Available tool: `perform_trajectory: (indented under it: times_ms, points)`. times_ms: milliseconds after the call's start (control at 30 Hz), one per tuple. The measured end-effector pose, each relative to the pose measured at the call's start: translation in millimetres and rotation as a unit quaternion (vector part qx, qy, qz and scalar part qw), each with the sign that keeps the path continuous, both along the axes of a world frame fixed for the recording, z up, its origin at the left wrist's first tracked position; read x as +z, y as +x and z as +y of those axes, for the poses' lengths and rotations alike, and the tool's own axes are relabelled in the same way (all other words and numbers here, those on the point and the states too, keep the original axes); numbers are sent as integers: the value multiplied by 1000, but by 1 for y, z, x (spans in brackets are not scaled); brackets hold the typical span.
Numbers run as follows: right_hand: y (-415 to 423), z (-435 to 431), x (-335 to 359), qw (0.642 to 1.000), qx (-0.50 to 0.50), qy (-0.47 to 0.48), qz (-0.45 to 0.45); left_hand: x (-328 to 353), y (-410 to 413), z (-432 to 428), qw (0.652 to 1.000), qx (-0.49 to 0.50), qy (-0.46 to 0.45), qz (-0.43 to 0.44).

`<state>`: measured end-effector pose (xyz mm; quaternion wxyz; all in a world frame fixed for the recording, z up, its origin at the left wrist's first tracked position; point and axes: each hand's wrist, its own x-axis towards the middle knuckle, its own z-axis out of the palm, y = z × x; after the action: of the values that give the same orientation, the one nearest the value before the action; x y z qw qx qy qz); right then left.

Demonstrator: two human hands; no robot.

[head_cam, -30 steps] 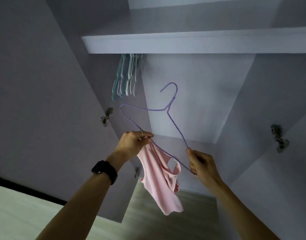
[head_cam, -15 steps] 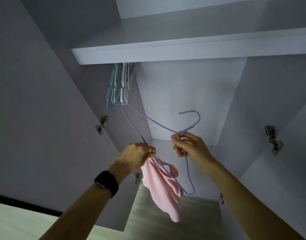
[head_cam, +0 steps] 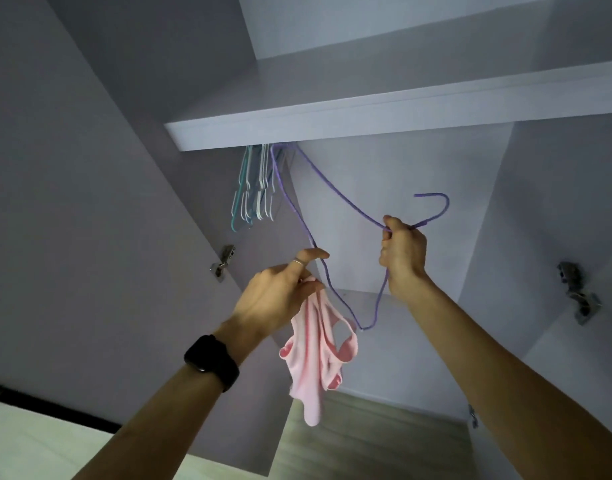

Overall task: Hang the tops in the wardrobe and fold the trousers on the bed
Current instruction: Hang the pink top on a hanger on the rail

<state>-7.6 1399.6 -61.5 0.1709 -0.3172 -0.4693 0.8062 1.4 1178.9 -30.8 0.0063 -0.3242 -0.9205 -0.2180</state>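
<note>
Pinches the bunched pink top [head_cam: 315,355] in the left hand [head_cam: 276,299], black watch [head_cam: 211,362] at the wrist, cloth dangling free before the open wardrobe [head_cam: 418,161], not threaded on the purple hanger [head_cam: 350,203]. Clamps the right hand [head_cam: 403,252], fingers curled, round that hanger just below its hook. Farther in, beneath the shelf [head_cam: 366,116], spare hangers [head_cam: 252,188] bunched at left.

Black wristwatch [head_cam: 211,362]; pale wooden floor [head_cam: 366,441] below.

Both arms reach up. Left hand [head_cam: 280,296] pinches the pink top [head_cam: 311,358], forefinger extended; right hand [head_cam: 403,254] grips the purple hanger [head_cam: 346,201].
</note>
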Motion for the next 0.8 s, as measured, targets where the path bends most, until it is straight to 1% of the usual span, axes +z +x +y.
perform_trajectory:
  times_ms: [67,167,233,333,400,467,500,567,633,700,800]
  points:
    - [-4,-7,1,999,-13,-43,8,12,4,3,1000,8,21,12]
    - [-5,-15,-2,995,-32,-97,23,31,4,2,997,47,62,4]
    - [-4,-21,-8,994,-42,-94,39,43,3,-5,994,65,87,7]
    - [-5,-23,-28,998,-39,-9,55,57,0,-17,989,97,106,25]
    - [-5,-24,-46,994,-6,103,46,66,-2,-31,982,130,129,33]
    - [-3,-21,-64,973,24,231,7,74,-6,-49,975,159,150,35]
    - [-3,-19,-69,960,32,277,-12,77,-8,-58,974,167,152,38]
    - [-4,-14,-68,942,34,332,-29,73,-11,-74,975,174,132,47]
    - [-10,-12,-54,919,40,392,-8,61,-13,-84,978,179,94,53]
    - [-20,-13,-35,892,51,449,22,47,-14,-92,977,190,78,60]
    - [-32,-8,-13,885,46,462,26,42,-18,-101,969,222,97,55]
